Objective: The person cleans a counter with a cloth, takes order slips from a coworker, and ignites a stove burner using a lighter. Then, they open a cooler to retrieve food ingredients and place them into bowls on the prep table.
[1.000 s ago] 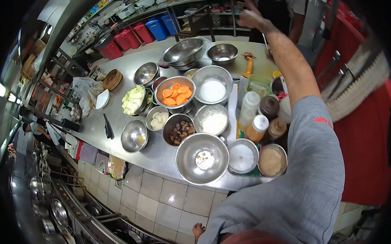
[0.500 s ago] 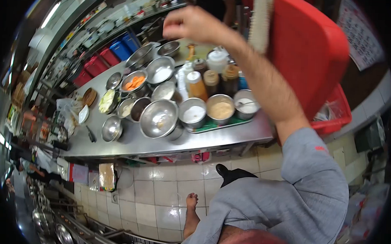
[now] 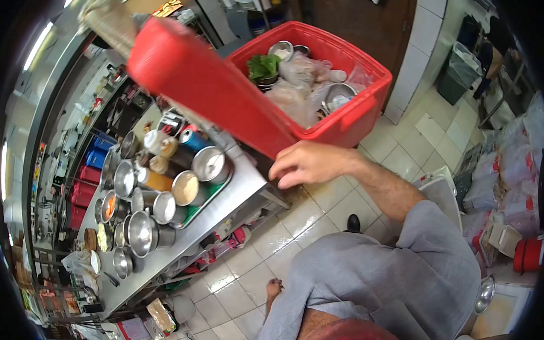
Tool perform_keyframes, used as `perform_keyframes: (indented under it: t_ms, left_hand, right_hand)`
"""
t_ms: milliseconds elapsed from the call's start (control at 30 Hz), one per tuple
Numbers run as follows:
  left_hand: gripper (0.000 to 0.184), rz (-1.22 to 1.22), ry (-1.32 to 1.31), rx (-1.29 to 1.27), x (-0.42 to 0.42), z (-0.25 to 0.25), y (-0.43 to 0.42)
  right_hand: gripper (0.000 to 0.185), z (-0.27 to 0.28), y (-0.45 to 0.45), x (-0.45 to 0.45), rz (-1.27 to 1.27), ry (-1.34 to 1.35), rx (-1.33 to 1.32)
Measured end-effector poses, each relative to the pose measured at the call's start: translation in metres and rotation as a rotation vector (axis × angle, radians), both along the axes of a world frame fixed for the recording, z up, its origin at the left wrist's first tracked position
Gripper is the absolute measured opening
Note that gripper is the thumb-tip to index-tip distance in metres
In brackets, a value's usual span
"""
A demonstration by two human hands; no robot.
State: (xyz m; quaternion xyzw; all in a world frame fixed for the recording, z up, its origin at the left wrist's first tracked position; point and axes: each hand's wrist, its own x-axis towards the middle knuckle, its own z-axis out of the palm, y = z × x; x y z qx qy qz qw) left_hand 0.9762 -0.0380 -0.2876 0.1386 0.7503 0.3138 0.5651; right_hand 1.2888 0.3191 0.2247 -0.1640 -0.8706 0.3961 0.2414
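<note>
My right hand (image 3: 308,165) hovers beside the lower edge of the raised red cooler lid (image 3: 220,96), fingers loosely bent and apart, holding nothing. Whether it touches the lid's edge I cannot tell. Behind it stands the open red cooler (image 3: 345,127), with leafy greens (image 3: 263,67), plastic bags (image 3: 299,75) and metal bowls (image 3: 340,95) inside. My left hand (image 3: 274,288) hangs low beside my body, over the floor; it is too small and dark to make out its fingers.
To the left is a steel table (image 3: 223,198) crowded with metal bowls (image 3: 143,232), sauce bottles (image 3: 150,179) and a green tray (image 3: 208,201). A cloth-like roll (image 3: 106,17) shows behind the lid. Bagged goods (image 3: 511,184) are stacked at right, with a bin (image 3: 458,74) beyond.
The view has swung right, bringing the cooler's inside into sight. My right hand has come down from above the table to beside the lid's lower edge. The lid now leans toward the table.
</note>
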Motion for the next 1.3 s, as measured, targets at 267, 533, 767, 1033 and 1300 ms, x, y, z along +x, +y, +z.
perform_keyframes:
  t_ms: [267,533,767,1033,1300]
  left_hand:
    - [0.036,-0.475,0.562,0.425,0.133,0.113,0.202]
    - [0.029,-0.599,0.496,0.64,0.262,0.258,0.315]
    - [0.024,-0.573,0.545,0.899,0.295,0.34,0.384]
    - [0.025,-0.458,0.639,1.05,0.291,0.378,0.456]
    - [0.036,-0.348,0.84,0.921,0.302,0.366,0.484]
  right_hand:
    - [0.018,-0.048,0.06,0.263,-0.802,0.228,-0.348]
    - [0.019,-0.09,0.11,0.332,-1.046,0.428,-0.489]
    - [0.021,-0.099,0.175,0.297,-0.915,0.282,-0.488]
    - [0.026,-0.143,0.272,0.267,-0.766,-0.02,-0.367]
    - [0.048,-0.207,0.376,0.24,-0.592,-0.447,0.086]
